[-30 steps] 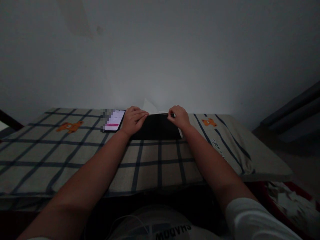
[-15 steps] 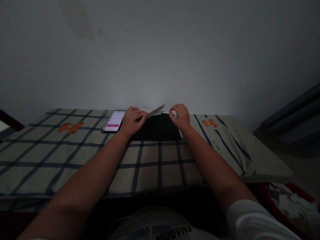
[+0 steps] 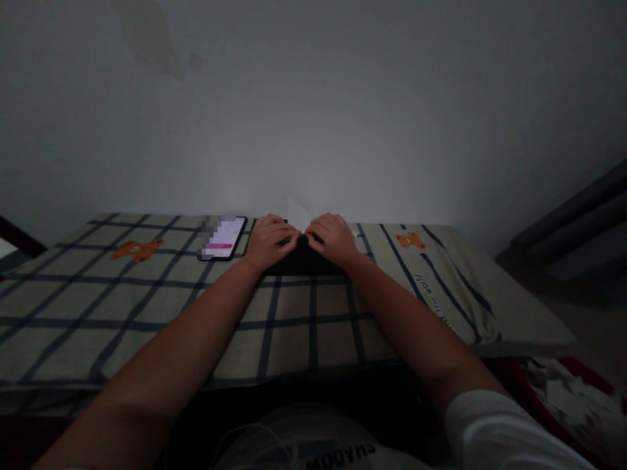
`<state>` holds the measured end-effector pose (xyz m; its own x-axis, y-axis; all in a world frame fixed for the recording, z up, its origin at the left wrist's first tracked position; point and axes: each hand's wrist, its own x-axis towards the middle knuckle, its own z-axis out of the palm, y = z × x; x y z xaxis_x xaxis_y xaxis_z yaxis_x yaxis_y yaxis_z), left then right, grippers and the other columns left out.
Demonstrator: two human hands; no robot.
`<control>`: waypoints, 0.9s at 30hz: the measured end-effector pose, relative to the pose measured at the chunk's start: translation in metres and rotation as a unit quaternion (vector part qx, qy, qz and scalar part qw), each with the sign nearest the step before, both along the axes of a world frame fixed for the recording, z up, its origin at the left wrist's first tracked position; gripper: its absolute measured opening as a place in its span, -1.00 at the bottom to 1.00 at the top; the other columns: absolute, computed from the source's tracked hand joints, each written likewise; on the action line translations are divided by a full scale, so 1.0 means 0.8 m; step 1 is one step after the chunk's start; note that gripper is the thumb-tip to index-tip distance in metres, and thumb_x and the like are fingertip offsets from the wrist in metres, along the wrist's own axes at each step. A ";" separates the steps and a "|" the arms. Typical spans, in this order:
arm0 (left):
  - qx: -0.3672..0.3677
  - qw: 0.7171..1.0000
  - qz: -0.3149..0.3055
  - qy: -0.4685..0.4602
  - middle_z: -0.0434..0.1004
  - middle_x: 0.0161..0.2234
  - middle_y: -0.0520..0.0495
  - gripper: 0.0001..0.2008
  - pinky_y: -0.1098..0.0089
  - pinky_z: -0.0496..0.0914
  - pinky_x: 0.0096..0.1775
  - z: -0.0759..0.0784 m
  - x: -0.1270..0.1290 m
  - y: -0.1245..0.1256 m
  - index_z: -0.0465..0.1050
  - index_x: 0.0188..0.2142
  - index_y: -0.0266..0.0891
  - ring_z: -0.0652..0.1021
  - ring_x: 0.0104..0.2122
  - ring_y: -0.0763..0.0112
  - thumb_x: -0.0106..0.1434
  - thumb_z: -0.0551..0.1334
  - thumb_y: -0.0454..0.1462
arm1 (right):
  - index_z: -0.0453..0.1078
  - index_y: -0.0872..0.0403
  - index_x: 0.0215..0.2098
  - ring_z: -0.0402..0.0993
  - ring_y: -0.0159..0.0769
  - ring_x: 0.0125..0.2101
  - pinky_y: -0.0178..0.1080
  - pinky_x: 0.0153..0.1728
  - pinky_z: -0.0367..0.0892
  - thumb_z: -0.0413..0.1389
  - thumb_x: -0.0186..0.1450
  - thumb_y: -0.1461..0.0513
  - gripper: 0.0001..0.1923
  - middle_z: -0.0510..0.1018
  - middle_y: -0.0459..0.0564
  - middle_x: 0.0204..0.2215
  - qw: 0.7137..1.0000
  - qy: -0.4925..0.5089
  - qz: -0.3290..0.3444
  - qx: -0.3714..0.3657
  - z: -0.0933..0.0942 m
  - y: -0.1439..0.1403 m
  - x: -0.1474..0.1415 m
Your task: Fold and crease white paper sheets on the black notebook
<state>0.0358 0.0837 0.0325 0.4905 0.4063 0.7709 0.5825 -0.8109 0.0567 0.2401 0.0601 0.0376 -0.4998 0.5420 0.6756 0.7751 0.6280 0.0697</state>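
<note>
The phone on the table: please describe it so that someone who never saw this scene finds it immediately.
Start from the table covered by a beige cloth with dark blue checks, set against a plain wall. Near its far edge both hands meet over a black mat; the phone lies flat just beyond the left hand. It alone glows: a lit pale screen with a pink bar.

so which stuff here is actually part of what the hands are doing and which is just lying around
In use:
- left hand and right hand, close together on the dark mat
- pale paper sheet, its tip showing just behind the hands

Lying about:
- lit phone, left of the left hand
- checked cloth with bear prints
- paper scraps, low on the right
</note>
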 end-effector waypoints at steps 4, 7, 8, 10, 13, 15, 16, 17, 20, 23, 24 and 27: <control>0.005 1.000 -0.011 -0.006 0.64 -0.33 0.00 -0.83 0.19 0.30 -0.13 -0.002 0.002 0.001 0.58 -0.37 -0.13 0.49 -0.25 0.29 0.23 0.21 -0.18 | 0.43 0.10 -0.29 0.32 -0.18 -0.19 -0.14 -0.16 0.09 -0.02 0.33 0.24 -0.81 0.53 0.07 -0.28 1.000 -0.005 0.004 0.016 -0.002 0.003 0.000; 0.006 1.000 -0.016 -0.020 0.64 -0.33 -0.01 -0.83 0.17 0.32 -0.14 -0.003 0.002 0.001 0.59 -0.35 -0.13 0.49 -0.25 0.27 0.23 0.21 -0.18 | 0.42 0.10 -0.30 0.31 -0.19 -0.21 -0.14 -0.17 0.09 0.00 0.30 0.26 -0.84 0.52 0.07 -0.29 1.000 0.002 -0.003 0.029 -0.004 0.007 0.004; 0.009 0.999 -0.014 -0.028 0.64 -0.33 -0.02 -0.82 0.16 0.32 -0.14 -0.003 0.001 0.001 0.59 -0.34 -0.13 0.49 -0.25 0.26 0.23 0.21 -0.18 | 0.41 0.10 -0.31 0.31 -0.19 -0.21 -0.15 -0.18 0.09 0.01 0.30 0.27 -0.86 0.52 0.06 -0.30 0.999 0.006 -0.010 0.032 -0.004 0.008 0.006; 0.017 0.999 -0.011 -0.041 0.64 -0.33 -0.04 -0.82 0.16 0.33 -0.16 -0.003 0.000 0.001 0.60 -0.31 -0.15 0.49 -0.26 0.25 0.23 0.21 -0.19 | 0.40 0.10 -0.32 0.31 -0.19 -0.23 -0.16 -0.20 0.09 0.01 0.28 0.28 -0.88 0.52 0.05 -0.31 0.999 0.014 -0.027 0.035 -0.004 0.011 0.013; 0.020 0.998 -0.005 -0.056 0.64 -0.31 -0.04 -0.81 0.16 0.33 -0.16 -0.003 -0.001 0.002 0.59 -0.28 -0.16 0.49 -0.24 0.25 0.25 0.20 -0.21 | 0.38 0.10 -0.34 0.31 -0.20 -0.24 -0.17 -0.21 0.09 0.02 0.26 0.28 -0.90 0.51 0.03 -0.34 0.998 0.020 -0.050 0.040 -0.003 0.014 0.025; 0.016 0.998 0.002 -0.060 0.64 -0.29 -0.05 -0.80 0.16 0.34 -0.16 -0.002 -0.003 0.003 0.59 -0.27 -0.16 0.48 -0.25 0.25 0.26 0.19 -0.21 | 0.37 0.10 -0.35 0.31 -0.20 -0.25 -0.17 -0.22 0.09 0.04 0.25 0.29 -0.92 0.50 0.04 -0.35 0.996 0.023 -0.070 0.041 -0.003 0.017 0.032; 0.015 0.998 0.004 -0.062 0.64 -0.28 -0.05 -0.80 0.16 0.34 -0.17 -0.002 -0.004 0.004 0.59 -0.27 -0.17 0.48 -0.26 0.26 0.26 0.18 -0.21 | 0.37 0.10 -0.36 0.30 -0.19 -0.25 -0.17 -0.22 0.09 0.04 0.24 0.29 -0.93 0.49 0.04 -0.35 0.996 0.023 -0.080 0.039 -0.003 0.018 0.036; 0.014 0.998 0.006 -0.063 0.64 -0.27 -0.06 -0.80 0.16 0.34 -0.17 -0.001 -0.005 0.005 0.59 -0.28 -0.17 0.48 -0.26 0.26 0.27 0.17 -0.22 | 0.36 0.10 -0.36 0.30 -0.19 -0.26 -0.17 -0.22 0.09 0.05 0.23 0.28 -0.94 0.49 0.04 -0.36 0.995 0.024 -0.088 0.038 -0.003 0.020 0.039; 0.015 0.997 0.005 -0.072 0.64 -0.26 -0.07 -0.79 0.15 0.34 -0.16 0.000 -0.009 0.009 0.59 -0.27 -0.18 0.49 -0.27 0.27 0.28 0.16 -0.22 | 0.36 0.09 -0.37 0.30 -0.18 -0.25 -0.16 -0.23 0.09 0.04 0.23 0.28 -0.94 0.48 0.05 -0.37 0.993 0.025 -0.108 0.036 -0.005 0.025 0.047; 0.016 0.997 0.007 -0.080 0.63 -0.25 -0.06 -0.79 0.14 0.34 -0.15 -0.002 -0.014 0.016 0.58 -0.27 -0.17 0.49 -0.29 0.29 0.29 0.16 -0.21 | 0.35 0.09 -0.37 0.30 -0.16 -0.24 -0.16 -0.23 0.09 0.04 0.23 0.28 -0.94 0.48 0.06 -0.36 0.990 0.033 -0.128 0.038 -0.009 0.031 0.054; 0.018 0.996 0.008 -0.083 0.63 -0.25 -0.06 -0.79 0.14 0.34 -0.15 -0.003 -0.016 0.019 0.58 -0.27 -0.16 0.49 -0.30 0.29 0.29 0.16 -0.21 | 0.35 0.09 -0.38 0.31 -0.16 -0.24 -0.17 -0.24 0.10 0.04 0.22 0.28 -0.94 0.48 0.06 -0.36 0.989 0.038 -0.135 0.036 -0.011 0.033 0.056; 0.023 0.995 0.015 -0.100 0.63 -0.26 -0.07 -0.78 0.14 0.33 -0.14 -0.005 -0.023 0.027 0.57 -0.25 -0.16 0.50 -0.29 0.30 0.30 0.15 -0.20 | 0.34 0.08 -0.39 0.31 -0.17 -0.25 -0.17 -0.26 0.11 0.05 0.21 0.29 -0.95 0.48 0.05 -0.36 0.985 0.063 -0.157 0.024 -0.015 0.039 0.064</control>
<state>0.0171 0.1053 0.0287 0.3135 0.3800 0.8702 0.5871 -0.7978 0.1369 0.2914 0.0914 0.0260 -0.2245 0.6221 0.7500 0.9348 0.3550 -0.0147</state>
